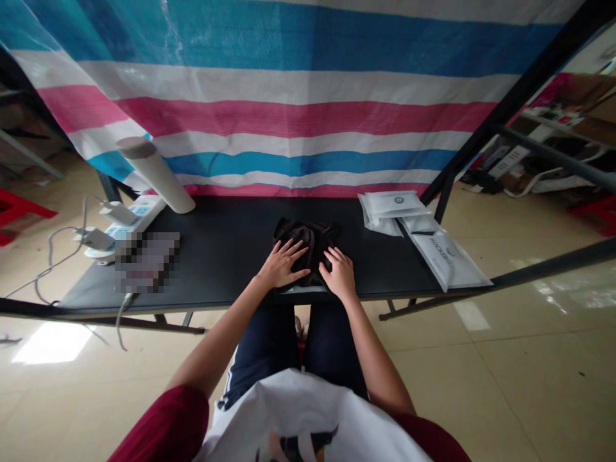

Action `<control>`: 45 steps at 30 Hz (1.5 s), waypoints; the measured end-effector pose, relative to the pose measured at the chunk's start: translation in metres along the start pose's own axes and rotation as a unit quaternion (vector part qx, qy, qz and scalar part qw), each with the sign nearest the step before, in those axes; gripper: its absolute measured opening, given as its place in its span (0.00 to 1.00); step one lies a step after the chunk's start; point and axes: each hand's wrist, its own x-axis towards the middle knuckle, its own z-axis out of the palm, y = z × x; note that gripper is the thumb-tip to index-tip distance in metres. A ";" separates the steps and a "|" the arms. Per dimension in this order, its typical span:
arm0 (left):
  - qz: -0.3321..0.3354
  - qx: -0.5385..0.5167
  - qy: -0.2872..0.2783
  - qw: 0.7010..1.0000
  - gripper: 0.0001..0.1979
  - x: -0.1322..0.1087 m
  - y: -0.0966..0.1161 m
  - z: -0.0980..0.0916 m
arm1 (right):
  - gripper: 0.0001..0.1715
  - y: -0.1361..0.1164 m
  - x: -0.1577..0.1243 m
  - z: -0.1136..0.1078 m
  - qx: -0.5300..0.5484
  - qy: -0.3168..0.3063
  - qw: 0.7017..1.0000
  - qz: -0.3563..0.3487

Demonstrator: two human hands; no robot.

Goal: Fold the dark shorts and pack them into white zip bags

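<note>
A dark, bunched piece of cloth (310,239) lies on the black table (226,250) near its front edge. My left hand (283,264) rests flat on the cloth's left side with fingers spread. On the cloth's right side my right hand (339,272) presses down, its fingers curled on the fabric. A thin pale edge, perhaps a bag, shows under the cloth at the table's front.
White plastic packets (392,208) and a larger printed white bag (445,256) lie at the table's right end. A white cylinder (156,172) leans at back left beside a power strip (128,221) with cables. A striped tarp hangs behind. Black frame bars stand at right.
</note>
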 end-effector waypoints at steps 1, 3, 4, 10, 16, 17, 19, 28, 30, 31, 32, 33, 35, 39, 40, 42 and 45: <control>-0.001 -0.002 0.000 1.000 0.35 -0.002 0.001 -0.001 | 0.23 0.000 0.000 -0.002 0.009 0.006 1.000 -0.001; 0.000 -0.010 0.008 1.000 0.36 -0.010 0.003 -0.004 | 0.26 0.000 -0.002 -0.008 0.039 0.018 0.999 -0.009; 0.003 -0.016 0.016 1.000 0.36 -0.015 0.003 -0.007 | 0.27 0.000 -0.003 -0.014 0.055 0.016 0.998 -0.019; 0.061 -0.029 0.012 0.998 0.47 -0.060 -0.008 -0.027 | 0.47 0.003 -0.009 -0.059 0.034 -0.146 0.974 -0.168; 0.081 -0.022 -0.069 0.994 0.57 -0.096 -0.022 -0.024 | 0.75 0.017 -0.023 -0.072 -0.033 -0.258 0.933 -0.248; 0.083 -0.019 -0.072 0.994 0.57 -0.102 -0.022 -0.021 | 0.75 0.019 -0.028 -0.071 -0.034 -0.267 0.929 -0.253; 0.088 -0.014 -0.073 0.993 0.57 -0.114 -0.019 -0.016 | 0.74 0.023 -0.041 -0.070 -0.034 -0.275 0.925 -0.261; 0.117 0.016 -0.092 0.989 0.32 -0.134 -0.021 -0.010 | 0.58 0.031 -0.063 -0.072 -0.044 -0.290 0.913 -0.282; 0.123 0.015 -0.097 0.988 0.31 -0.132 -0.023 -0.014 | 0.56 0.031 -0.058 -0.077 -0.036 -0.306 0.907 -0.288; 0.125 0.012 -0.098 0.987 0.31 -0.131 -0.023 -0.016 | 0.55 0.031 -0.055 -0.081 -0.031 -0.313 0.904 -0.291; 0.126 0.008 -0.098 0.987 0.30 -0.130 -0.023 -0.017 | 0.54 0.031 -0.052 -0.083 -0.025 -0.318 0.901 -0.294; 0.127 0.002 -0.095 0.987 0.30 -0.130 -0.023 -0.019 | 0.51 0.030 -0.050 -0.086 -0.019 -0.321 0.899 -0.296; 0.126 -0.012 -0.085 0.988 0.31 -0.128 -0.020 -0.020 | 0.47 0.029 -0.048 -0.087 -0.010 -0.319 0.901 -0.295; 0.098 -0.034 -0.042 0.994 0.31 -0.126 -0.013 -0.011 | 0.44 0.030 -0.050 -0.077 -0.003 -0.277 0.919 -0.279; 0.087 -0.040 -0.028 0.995 0.32 -0.126 -0.012 -0.008 | 0.43 0.031 -0.052 -0.073 -0.001 -0.261 0.926 -0.274; 0.072 -0.052 0.001 0.996 0.33 -0.125 -0.011 -0.001 | 0.39 0.032 -0.055 -0.066 0.011 -0.230 0.937 -0.264; 0.075 -0.087 0.037 0.993 0.30 -0.123 -0.012 0.003 | 0.27 0.031 -0.055 -0.058 0.046 -0.188 0.949 -0.247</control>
